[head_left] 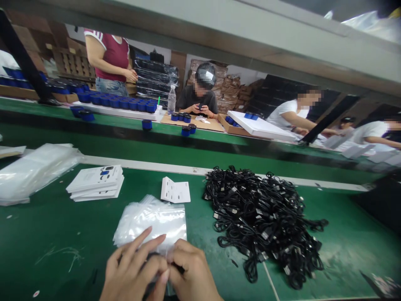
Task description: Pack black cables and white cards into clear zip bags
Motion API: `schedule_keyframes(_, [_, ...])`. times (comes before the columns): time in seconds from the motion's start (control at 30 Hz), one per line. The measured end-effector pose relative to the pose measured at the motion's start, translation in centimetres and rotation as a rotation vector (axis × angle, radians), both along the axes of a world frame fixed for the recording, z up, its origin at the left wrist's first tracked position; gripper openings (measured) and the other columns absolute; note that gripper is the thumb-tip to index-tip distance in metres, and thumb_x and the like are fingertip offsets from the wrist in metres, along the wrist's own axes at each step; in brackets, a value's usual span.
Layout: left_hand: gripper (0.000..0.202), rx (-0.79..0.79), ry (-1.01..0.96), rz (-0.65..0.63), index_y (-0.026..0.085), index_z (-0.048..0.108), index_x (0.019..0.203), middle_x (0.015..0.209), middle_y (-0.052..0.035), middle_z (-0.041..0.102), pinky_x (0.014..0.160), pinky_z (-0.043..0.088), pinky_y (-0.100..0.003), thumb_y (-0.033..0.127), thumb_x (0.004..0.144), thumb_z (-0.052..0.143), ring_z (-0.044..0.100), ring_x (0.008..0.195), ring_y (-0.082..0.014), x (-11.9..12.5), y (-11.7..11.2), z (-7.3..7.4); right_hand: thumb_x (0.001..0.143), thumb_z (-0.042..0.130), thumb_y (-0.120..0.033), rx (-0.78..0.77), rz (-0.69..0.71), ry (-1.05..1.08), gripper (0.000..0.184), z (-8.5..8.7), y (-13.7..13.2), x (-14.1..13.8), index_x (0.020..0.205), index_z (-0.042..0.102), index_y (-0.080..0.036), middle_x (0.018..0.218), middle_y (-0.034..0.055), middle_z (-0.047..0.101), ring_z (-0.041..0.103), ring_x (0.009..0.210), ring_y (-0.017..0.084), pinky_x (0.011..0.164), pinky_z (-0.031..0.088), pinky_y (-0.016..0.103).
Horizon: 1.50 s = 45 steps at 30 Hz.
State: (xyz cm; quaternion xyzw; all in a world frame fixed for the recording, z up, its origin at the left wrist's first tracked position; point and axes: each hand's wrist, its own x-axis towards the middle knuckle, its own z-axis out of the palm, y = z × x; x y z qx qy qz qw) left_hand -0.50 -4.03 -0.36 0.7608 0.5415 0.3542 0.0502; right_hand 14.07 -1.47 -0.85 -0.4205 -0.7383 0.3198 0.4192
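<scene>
My left hand and my right hand meet at the near edge of the green bench. Fingertips of both pinch a see-through plastic bag, mostly covered by my fingers. Something dark shows below my left fingers, too hidden to name. Just beyond lies a fanned pile of transparent zip bags, under the outstretched fingers of my left hand. A folded white leaflet stands behind that pile. To the right of my right hand spreads a large heap of black USB cables.
Left on the bench are a stack of printed white leaflets and larger plastic bags. A raised ledge behind carries rows of blue-and-black round items and a water bottle. Several people work beyond; a shelf hangs overhead.
</scene>
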Motion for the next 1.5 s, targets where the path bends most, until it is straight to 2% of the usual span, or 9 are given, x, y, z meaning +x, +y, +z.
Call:
schedule_keyframes(0.13, [0.037, -0.458, -0.266, 0.010, 0.034, 0.062, 0.101, 0.079, 0.0062, 0.071, 0.075, 0.044, -0.030, 0.039, 0.065, 0.071, 0.064, 0.078, -0.0210, -2.3, 1.1, 1.6, 0.081, 0.057, -0.011, -0.167, 0.275, 0.010, 0.020, 2.7, 0.0, 1.2, 0.072, 0.072, -0.021, 0.076, 0.0029, 0.066, 0.063, 0.071, 0.016, 0.065, 0.047, 0.022])
schedule_keyframes(0.27, [0.015, -0.842, -0.517, -0.036, 0.024, 0.067, 0.070, 0.056, 0.0056, 0.060, 0.052, 0.043, -0.020, 0.039, 0.071, 0.062, 0.057, 0.054, -0.0140, -2.2, 1.8, 2.5, 0.084, 0.056, -0.015, -0.396, 0.168, 0.258, 0.017, 2.1, -0.2, 1.7, 0.096, 0.066, -0.022, 0.082, 0.0021, 0.067, 0.063, 0.074, 0.015, 0.069, 0.047, 0.025])
schedule_keyframes(0.4, [0.022, -0.767, -0.743, 0.093, 0.021, 0.067, 0.066, 0.056, 0.0035, 0.063, 0.054, 0.047, -0.019, 0.043, 0.066, 0.069, 0.060, 0.057, -0.0147, -1.2, 1.9, 2.9, 0.074, 0.069, -0.027, -0.590, 0.028, 0.507, 0.025, 0.3, -0.7, 1.9, 0.095, 0.061, -0.017, 0.075, -0.0003, 0.062, 0.056, 0.064, 0.012, 0.062, 0.043, 0.022])
schedule_keyframes(0.5, [0.026, -0.745, -0.781, 0.130, 0.021, 0.068, 0.068, 0.058, 0.0023, 0.066, 0.052, 0.049, -0.020, 0.047, 0.067, 0.069, 0.063, 0.057, -0.0165, -1.0, 1.7, 2.8, 0.074, 0.067, -0.026, -0.503, -0.093, 0.377, 0.012, -0.2, -0.9, 1.6, 0.069, 0.060, -0.016, 0.063, -0.0028, 0.055, 0.050, 0.061, 0.012, 0.061, 0.039, 0.022])
schedule_keyframes(0.63, [0.030, -0.764, -0.705, 0.089, 0.022, 0.068, 0.073, 0.066, 0.0017, 0.069, 0.062, 0.051, -0.020, 0.051, 0.074, 0.061, 0.065, 0.067, -0.0181, -1.1, 1.6, 2.6, 0.083, 0.054, -0.030, -0.422, -0.218, 0.348, 0.021, 0.1, -0.8, 1.1, 0.066, 0.054, -0.018, 0.062, -0.0032, 0.050, 0.048, 0.060, 0.012, 0.058, 0.038, 0.022])
schedule_keyframes(0.9, [0.032, -0.643, -0.679, 0.142, 0.022, 0.056, 0.058, 0.055, 0.0064, 0.049, 0.053, 0.040, -0.017, 0.049, 0.075, 0.059, 0.047, 0.053, -0.0111, -0.2, 1.2, 2.9, 0.091, 0.044, -0.027, -0.229, -0.244, 0.163, 0.024, 0.1, -0.6, 1.5, 0.068, 0.048, -0.020, 0.065, -0.0030, 0.046, 0.046, 0.061, 0.012, 0.057, 0.035, 0.022])
schedule_keyframes(1.07, [0.029, -0.569, -0.673, 0.139, 0.023, 0.057, 0.066, 0.058, 0.0062, 0.054, 0.055, 0.044, -0.017, 0.048, 0.080, 0.054, 0.053, 0.055, -0.0121, -0.2, 1.2, 2.0, 0.091, 0.043, -0.035, -0.239, -0.180, 0.322, 0.022, -0.3, -0.7, 0.4, 0.081, 0.055, -0.019, 0.080, 0.0016, 0.054, 0.053, 0.073, 0.015, 0.066, 0.042, 0.024])
schedule_keyframes(1.23, [0.033, -0.453, -0.589, 0.314, 0.024, 0.057, 0.091, 0.079, -0.0001, 0.066, 0.065, 0.052, -0.022, 0.052, 0.088, 0.041, 0.065, 0.075, -0.0180, 1.3, 1.1, 0.5, 0.096, 0.035, -0.040, -0.178, -0.371, 0.336, 0.037, -0.9, -1.2, -1.8, 0.068, 0.049, -0.021, 0.072, 0.0010, 0.050, 0.053, 0.067, 0.015, 0.062, 0.045, 0.025])
schedule_keyframes(1.5, [0.038, -0.297, -0.639, 0.321, 0.025, 0.050, 0.084, 0.063, 0.0033, 0.058, 0.055, 0.045, -0.025, 0.058, 0.089, 0.033, 0.059, 0.058, -0.0166, 3.8, 1.1, 1.3, 0.095, 0.036, -0.047, -0.168, -0.451, 0.154, 0.039, -2.6, -1.9, -2.4, 0.081, 0.062, -0.022, 0.063, 0.0036, 0.060, 0.056, 0.056, 0.018, 0.055, 0.046, 0.028])
